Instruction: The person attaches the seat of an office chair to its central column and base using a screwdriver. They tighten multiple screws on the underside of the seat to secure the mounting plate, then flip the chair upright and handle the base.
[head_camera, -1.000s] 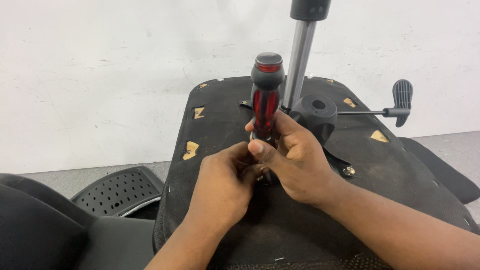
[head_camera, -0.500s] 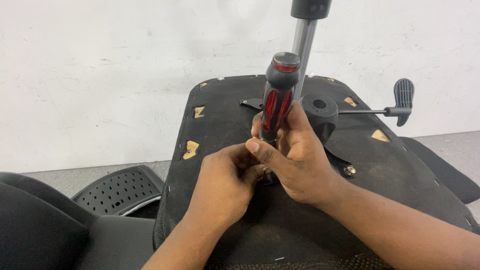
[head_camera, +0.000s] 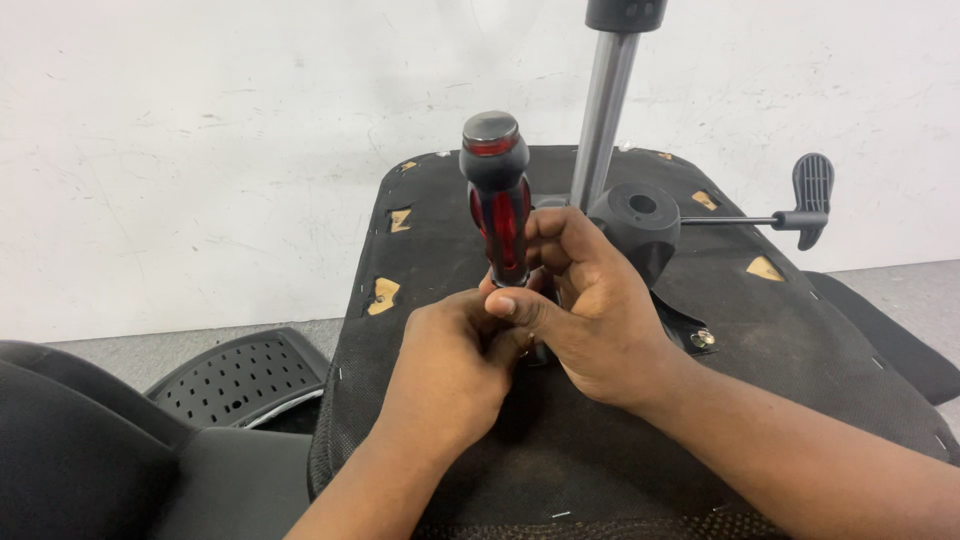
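My right hand (head_camera: 590, 300) is wrapped around the lower handle of the red-and-black screwdriver (head_camera: 497, 195), holding it upright on the upturned chair seat underside (head_camera: 800, 330), just left of the gas-lift column (head_camera: 603, 110). My left hand (head_camera: 450, 365) is curled closed at the shaft's base, hiding the tip. I judge the fastener there unfinished; how far it sits I cannot tell.

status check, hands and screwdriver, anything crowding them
Right hand gripping red-and-black screwdriver, upright on upturned seat base. Left hand cupped at its tip. Metal post and black hub close behind.
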